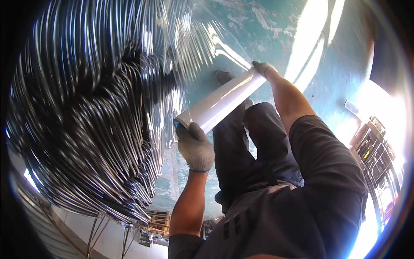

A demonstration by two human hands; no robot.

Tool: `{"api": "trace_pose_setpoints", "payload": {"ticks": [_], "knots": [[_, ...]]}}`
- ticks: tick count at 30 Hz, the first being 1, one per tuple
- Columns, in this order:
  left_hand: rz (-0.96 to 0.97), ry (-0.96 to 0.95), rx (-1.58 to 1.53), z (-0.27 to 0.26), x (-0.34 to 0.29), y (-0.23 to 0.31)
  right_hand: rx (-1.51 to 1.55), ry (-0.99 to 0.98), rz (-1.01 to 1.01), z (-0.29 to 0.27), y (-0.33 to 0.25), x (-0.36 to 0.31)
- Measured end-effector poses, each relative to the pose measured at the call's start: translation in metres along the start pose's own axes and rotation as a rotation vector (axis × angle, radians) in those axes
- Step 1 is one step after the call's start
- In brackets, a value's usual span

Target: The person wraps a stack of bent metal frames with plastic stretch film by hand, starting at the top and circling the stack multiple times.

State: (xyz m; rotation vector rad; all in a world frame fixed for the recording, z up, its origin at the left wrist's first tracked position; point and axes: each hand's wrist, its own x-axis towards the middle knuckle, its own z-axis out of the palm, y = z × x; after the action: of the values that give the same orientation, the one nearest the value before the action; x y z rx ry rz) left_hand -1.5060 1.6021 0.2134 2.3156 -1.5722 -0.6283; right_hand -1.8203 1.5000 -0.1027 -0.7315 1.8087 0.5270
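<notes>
1. A big bundle of shiny metal rods (103,129) fills the left side, its bent lines ending in a ragged right edge. What bears its weight cannot be made out; thin legs show under its lower edge.
2. A slatted wooden stack (158,222), probably pallets, stands at the lower edge of the floor, partly behind the bundle.
3. The gloved left hand (195,146) grasps the roll's lower-left end, thumb on top, next to the bundle's right edge. Holding the very end likely leaves the roll's face clear for the film.
4. The roll (224,98) is held in the air over the floor, slanting up to the right, with nothing but the hands carrying it. It looks white, smooth and glossy, a long straight cylinder with some blue at its lower-left rim.
5. Clear film (230,52) reaches from the roll toward the rods, visible mainly as bright streaks. It looks fairly taut, which may be why both ends are held.
6. The gloved right hand (265,70) grasps the roll's upper-right end, probably to steady the slant.
7. The worn green floor (267,26) carries strips of sunlight toward its right edge.
8. A metal rack (373,142) stands beyond that right edge, in glare.
</notes>
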Motion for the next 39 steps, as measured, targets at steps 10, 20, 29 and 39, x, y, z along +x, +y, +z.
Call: {"api": "trace_pose_setpoints", "payload": {"ticks": [10, 20, 29, 39], "knots": [[0.111, -0.124, 0.174, -0.048, -0.136, -0.069, 0.085, 0.011, -0.005, 0.099, 0.121, -0.069], [0.094, -0.126, -0.103, -0.108, -0.231, -0.176, 0.344, 0.150, -0.041, 0.262, 0.240, -0.122], [-0.017, -0.229, -0.087, -0.191, -0.324, -0.311, 0.356, 0.137, -0.022, 0.461, 0.282, -0.215], [-0.092, -0.303, -0.063, -0.226, -0.415, -0.404, 0.290, 0.070, 0.094, 0.592, 0.333, -0.249]]}}
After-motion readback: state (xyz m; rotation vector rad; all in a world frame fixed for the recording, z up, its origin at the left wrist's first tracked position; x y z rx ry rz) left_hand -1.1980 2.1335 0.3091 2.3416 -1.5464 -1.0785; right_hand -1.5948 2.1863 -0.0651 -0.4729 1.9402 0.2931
